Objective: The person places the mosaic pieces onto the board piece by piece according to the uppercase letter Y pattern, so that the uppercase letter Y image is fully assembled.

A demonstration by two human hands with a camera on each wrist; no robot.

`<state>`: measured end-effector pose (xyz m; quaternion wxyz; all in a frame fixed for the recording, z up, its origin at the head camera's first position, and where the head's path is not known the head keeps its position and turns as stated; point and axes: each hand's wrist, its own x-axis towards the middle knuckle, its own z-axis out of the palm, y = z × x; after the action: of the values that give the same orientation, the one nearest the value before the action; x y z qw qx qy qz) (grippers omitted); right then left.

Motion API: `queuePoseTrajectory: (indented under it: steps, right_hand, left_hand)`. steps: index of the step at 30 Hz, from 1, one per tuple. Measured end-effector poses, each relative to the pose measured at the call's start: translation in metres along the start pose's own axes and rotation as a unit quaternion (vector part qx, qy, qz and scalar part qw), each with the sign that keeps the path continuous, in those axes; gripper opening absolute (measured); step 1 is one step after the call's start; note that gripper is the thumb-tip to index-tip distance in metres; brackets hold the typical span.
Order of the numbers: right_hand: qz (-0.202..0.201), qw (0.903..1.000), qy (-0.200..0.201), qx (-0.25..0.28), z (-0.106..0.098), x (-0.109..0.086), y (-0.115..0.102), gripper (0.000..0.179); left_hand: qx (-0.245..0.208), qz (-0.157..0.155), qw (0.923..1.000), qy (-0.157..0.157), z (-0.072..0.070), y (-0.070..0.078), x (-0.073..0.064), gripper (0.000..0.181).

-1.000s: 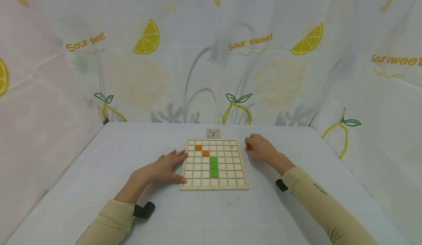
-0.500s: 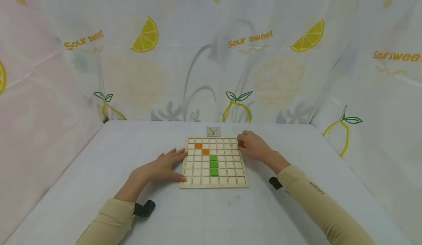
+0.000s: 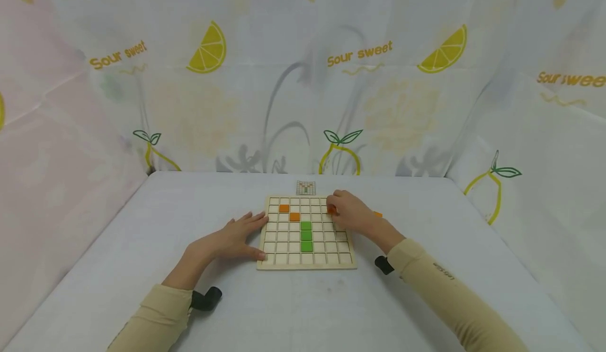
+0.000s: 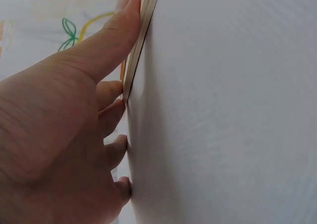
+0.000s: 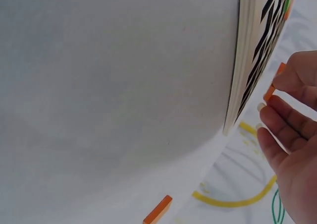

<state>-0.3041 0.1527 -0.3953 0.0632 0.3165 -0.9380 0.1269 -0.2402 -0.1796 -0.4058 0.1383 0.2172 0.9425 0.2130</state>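
A pale wooden grid board (image 3: 286, 266) lies on the white table. Set in its cells are two orange tiles (image 3: 284, 208) in a diagonal and three green tiles (image 3: 306, 235) in a column. My left hand (image 3: 232, 240) is spread along the board's left edge, thumb and fingertips on the rim; in the left wrist view the thumb (image 4: 106, 48) lies on the board's border. Between thumb and fingers my right hand (image 3: 352, 212) pinches another orange tile (image 5: 270, 92), over the board's far right cells, some of which the hand hides.
A small card (image 3: 305, 188) printed with a coloured grid pattern lies just behind the board. On the table right of the board is a loose orange tile (image 5: 158, 210), partly behind my right wrist in the head view. Printed cloth walls (image 3: 255, 99) enclose the table.
My right hand has moved left from beside the board to over its far right cells, carrying the orange tile. The loose orange tile has come into sight. The left hand stays at the edge.
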Motion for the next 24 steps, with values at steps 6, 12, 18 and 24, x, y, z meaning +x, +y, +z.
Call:
queuePoseTrajectory:
  steps: [6, 12, 18, 24]
  right_hand:
    - [-0.013, 0.9998, -0.009, 0.012, 0.004, 0.003, -0.008, 0.016]
    - [-0.026, 0.9993, -0.015, 0.024, 0.007, 0.005, -0.017, 0.017]
    - [-0.027, 0.9990, -0.025, 0.025, 0.011, 0.008, -0.023, 0.020]
    - [-0.003, 0.9991, -0.040, 0.014, 0.012, 0.011, -0.029, 0.017]
  left_hand:
    - [-0.002, 0.002, 1.0000, 0.002, 0.000, -0.001, 0.000, 0.103]
    - [0.002, 0.002, 1.0000, 0.000, 0.000, -0.001, -0.001, 0.102]
    - [0.002, -0.003, 1.0000, -0.002, 0.000, -0.001, -0.002, 0.102]
    - [0.001, 0.001, 1.0000, 0.002, 0.001, -0.002, -0.001, 0.102]
